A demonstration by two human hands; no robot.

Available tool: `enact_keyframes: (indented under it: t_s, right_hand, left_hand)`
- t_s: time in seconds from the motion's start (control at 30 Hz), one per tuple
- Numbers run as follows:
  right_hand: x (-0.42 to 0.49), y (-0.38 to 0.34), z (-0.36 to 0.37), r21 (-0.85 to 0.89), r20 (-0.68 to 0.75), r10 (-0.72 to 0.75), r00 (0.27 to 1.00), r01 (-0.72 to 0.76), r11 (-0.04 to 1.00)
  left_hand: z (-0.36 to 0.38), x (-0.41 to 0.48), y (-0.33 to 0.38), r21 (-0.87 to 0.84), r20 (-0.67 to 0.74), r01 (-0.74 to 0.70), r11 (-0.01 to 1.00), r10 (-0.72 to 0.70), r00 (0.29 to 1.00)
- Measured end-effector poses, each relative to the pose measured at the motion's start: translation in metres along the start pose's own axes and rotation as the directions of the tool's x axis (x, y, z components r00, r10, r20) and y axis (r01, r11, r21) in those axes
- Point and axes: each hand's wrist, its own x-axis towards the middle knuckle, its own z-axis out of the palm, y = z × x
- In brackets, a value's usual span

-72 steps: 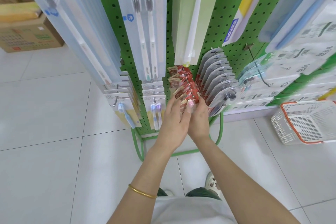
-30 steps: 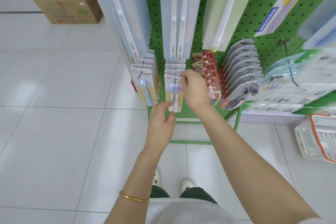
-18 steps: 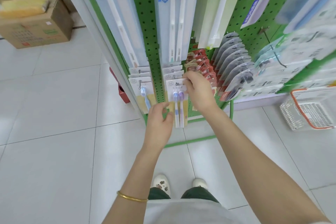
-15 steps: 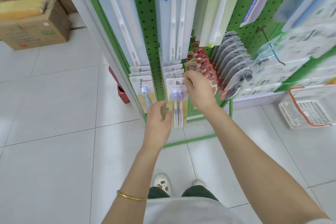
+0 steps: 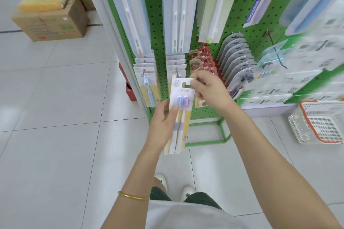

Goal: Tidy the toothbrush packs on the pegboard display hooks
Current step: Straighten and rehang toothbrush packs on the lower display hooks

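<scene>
A two-brush toothbrush pack (image 5: 181,95), white card with a blue and a purple brush head, is off its hook and held in front of the green pegboard (image 5: 156,24). My right hand (image 5: 210,89) pinches the card's top edge by the hang slot. My left hand (image 5: 163,121) grips the pack's lower left side, thumb on its face. Just above, the bare tip of the metal hook (image 5: 177,72) shows, with more of the same packs (image 5: 176,61) hanging behind it. A single-brush pack row (image 5: 147,78) hangs to the left.
Red packs (image 5: 204,59) and clear grey packs (image 5: 238,57) hang to the right, long toothbrush packs (image 5: 176,9) above. A white basket with an orange rim (image 5: 320,122) stands on the floor at right. Cardboard boxes (image 5: 50,22) sit at far left. My shoes (image 5: 173,186) are below.
The two-brush pack hung on its hook with my hands at it; now it is off the hook and drawn toward me, held in both hands. Earlier both hands were at the red packs.
</scene>
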Motion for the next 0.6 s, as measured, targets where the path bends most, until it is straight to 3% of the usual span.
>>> enact_keyframes:
  t_s: [0.23, 0.4, 0.6]
  right_hand:
    - [-0.024, 0.004, -0.020, 0.210, -0.087, 0.069, 0.994, -0.050, 0.976]
    - [-0.055, 0.026, -0.022, 0.182, -0.079, 0.167, 0.983, -0.151, 0.972]
    - [-0.082, 0.042, -0.005, 0.123, -0.005, 0.230, 0.973, -0.228, 0.966]
  left_hand:
    - [0.032, -0.016, 0.003, -0.132, 0.051, 0.080, 0.988, -0.074, 0.996]
    - [0.048, -0.012, 0.014, -0.228, -0.007, 0.123, 0.966, -0.128, 0.992]
    - [0.051, -0.003, 0.019, -0.307, -0.091, 0.074, 0.949, -0.107, 0.990]
